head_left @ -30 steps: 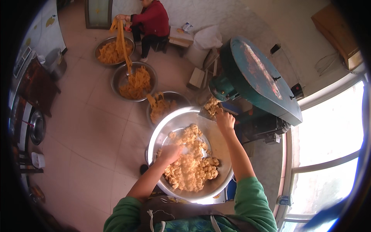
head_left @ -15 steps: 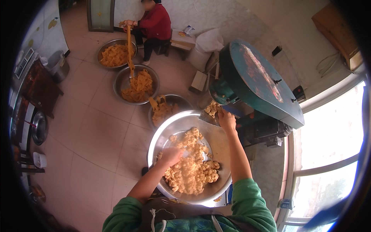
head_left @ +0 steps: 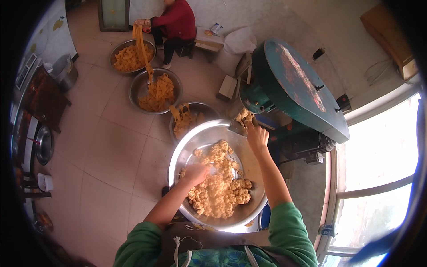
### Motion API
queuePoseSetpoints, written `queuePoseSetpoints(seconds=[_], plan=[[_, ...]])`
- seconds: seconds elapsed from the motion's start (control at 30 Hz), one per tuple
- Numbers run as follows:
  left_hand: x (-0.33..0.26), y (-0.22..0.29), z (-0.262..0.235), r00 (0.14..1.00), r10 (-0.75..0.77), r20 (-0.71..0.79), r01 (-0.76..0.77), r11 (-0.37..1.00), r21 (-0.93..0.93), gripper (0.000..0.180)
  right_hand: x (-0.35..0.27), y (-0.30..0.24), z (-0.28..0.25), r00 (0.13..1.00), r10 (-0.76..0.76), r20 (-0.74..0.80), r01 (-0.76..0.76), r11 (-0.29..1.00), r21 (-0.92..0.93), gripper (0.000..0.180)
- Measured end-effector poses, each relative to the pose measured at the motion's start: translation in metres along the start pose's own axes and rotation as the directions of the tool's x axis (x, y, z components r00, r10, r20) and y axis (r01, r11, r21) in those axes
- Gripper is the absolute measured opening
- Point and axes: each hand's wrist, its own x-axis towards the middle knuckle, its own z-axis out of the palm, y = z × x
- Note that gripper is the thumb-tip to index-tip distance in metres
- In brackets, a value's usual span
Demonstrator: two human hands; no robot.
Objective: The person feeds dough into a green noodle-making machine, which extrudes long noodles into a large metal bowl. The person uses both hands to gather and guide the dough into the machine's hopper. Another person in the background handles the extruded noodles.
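Note:
In front of me stands a wide metal basin (head_left: 181,149) holding lumps of crumbly yellow dough (head_left: 222,184). My left hand (head_left: 197,173) is inside it, at the left of the dough, with its fingers curled in. Whether they grip a lump is hidden. At the basin's far right rim, my right hand (head_left: 258,135) reaches to the metal feed tray (head_left: 236,128) of a green machine (head_left: 296,84). Its fingers are partly spread and touch the clump of dough (head_left: 244,116) in the tray.
Beyond the basin, three metal bowls (head_left: 132,99) hold wide yellow dough strips (head_left: 158,94). A seated person in a red top (head_left: 175,22) lifts a strip over the farthest bowl. A white sack (head_left: 239,41) leans by the wall; a dark cabinet (head_left: 46,98) stands left, a bright window (head_left: 378,147) right.
My right hand has drawn slightly back and its fingers have spread on the tray. My left hand stays among the dough. The seated person's hands have moved left with the strip. The view has shifted slightly.

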Motion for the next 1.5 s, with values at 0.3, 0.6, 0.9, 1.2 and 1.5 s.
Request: queuePoseSetpoints(seconds=[0.3, 0.6, 0.9, 1.2, 1.5], plan=[[0.009, -0.003, 0.01, 1.0, -0.01, -0.009, 0.01, 1.0, -0.004, 0.029, 0.036, 0.003, 0.038, 0.969, 0.241, -0.058, -0.219, 0.942, 0.252, 0.027], [0.0, 0.007, -0.006, 0.999, -0.004, -0.041, 0.002, 0.999, -0.041, 0.03, 0.006, -0.011, 0.006, 0.939, 0.344, 0.021, -0.33, 0.879, 0.344, 0.035], [-0.001, -0.007, 0.01, 0.998, 0.021, -0.066, -0.021, 1.0, 0.004, 0.029, 0.001, -0.02, -0.021, 0.976, 0.217, 0.034, -0.218, 0.946, 0.24, 0.032], [0.0, 0.005, -0.008, 0.998, 0.046, -0.035, -0.046, 0.999, -0.001, 0.029, 0.029, 0.003, 0.027, 0.954, 0.299, -0.019, -0.271, 0.89, 0.367, 0.033], [0.004, 0.008, -0.006, 0.999, 0.048, -0.007, -0.048, 0.999, 0.006, 0.008, 0.025, 0.007, 0.024, 0.914, 0.393, 0.103, -0.4, 0.915, 0.057, 0.033]])
